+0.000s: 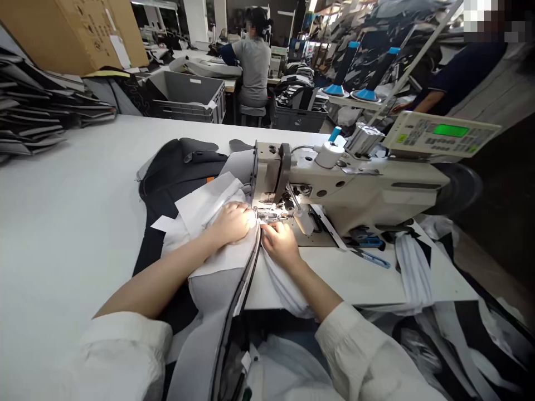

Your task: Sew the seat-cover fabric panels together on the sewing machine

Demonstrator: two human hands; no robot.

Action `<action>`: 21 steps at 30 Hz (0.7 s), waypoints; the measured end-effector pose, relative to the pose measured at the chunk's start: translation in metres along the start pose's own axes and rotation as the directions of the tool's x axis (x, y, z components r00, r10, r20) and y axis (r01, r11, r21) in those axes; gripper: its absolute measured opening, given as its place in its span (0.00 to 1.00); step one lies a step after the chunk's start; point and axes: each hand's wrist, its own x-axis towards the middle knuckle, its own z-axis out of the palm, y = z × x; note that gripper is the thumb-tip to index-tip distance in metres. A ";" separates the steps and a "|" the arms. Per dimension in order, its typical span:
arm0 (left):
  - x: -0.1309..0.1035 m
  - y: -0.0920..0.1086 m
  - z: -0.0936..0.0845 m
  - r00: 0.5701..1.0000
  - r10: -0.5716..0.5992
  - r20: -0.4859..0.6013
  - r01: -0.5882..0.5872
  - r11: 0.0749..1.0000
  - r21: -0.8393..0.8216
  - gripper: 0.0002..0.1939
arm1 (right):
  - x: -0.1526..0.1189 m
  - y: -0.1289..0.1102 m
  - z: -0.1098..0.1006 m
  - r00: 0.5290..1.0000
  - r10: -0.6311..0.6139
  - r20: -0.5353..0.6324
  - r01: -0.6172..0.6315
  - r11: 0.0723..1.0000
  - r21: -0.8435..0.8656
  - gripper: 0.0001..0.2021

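Our pale sleeves (125,351), in front of the sewing machine (355,186) | our left hand (235,223) palm down, half open, on white cloth (229,259) at the machine's needle end | our right hand (282,244) curled there at dark edging (231,317), pinch we cannot tell | grey fabric (204,328) trailing from the machine towards us

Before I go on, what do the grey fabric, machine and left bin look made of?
Grey fabric: probably textile, matte, draping softly; weave unclear. Machine: likely painted metal, smooth cream with soft highlights. Left bin: seemingly plastic, dull grey, with a moulded-looking rim.
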 end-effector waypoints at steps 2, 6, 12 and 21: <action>-0.024 0.003 -0.009 0.997 -0.029 0.069 0.029 1.000 0.005 0.11 | -0.014 -0.014 -0.002 0.998 -0.048 0.030 0.047 0.999 0.026 0.17; -0.086 0.000 -0.036 0.967 0.013 0.253 0.014 0.995 -0.102 0.16 | -0.050 -0.029 -0.010 0.974 -0.211 0.078 0.201 0.972 0.123 0.16; -0.122 0.003 -0.067 0.885 -0.030 0.465 0.152 0.962 -0.227 0.18 | -0.060 0.030 -0.030 0.997 -0.005 -0.081 0.001 0.999 -0.052 0.15; -0.065 0.027 -0.035 0.889 0.202 0.410 -0.127 0.971 -0.203 0.05 | -0.053 0.086 -0.047 0.948 0.299 -0.106 -0.317 0.882 -0.349 0.15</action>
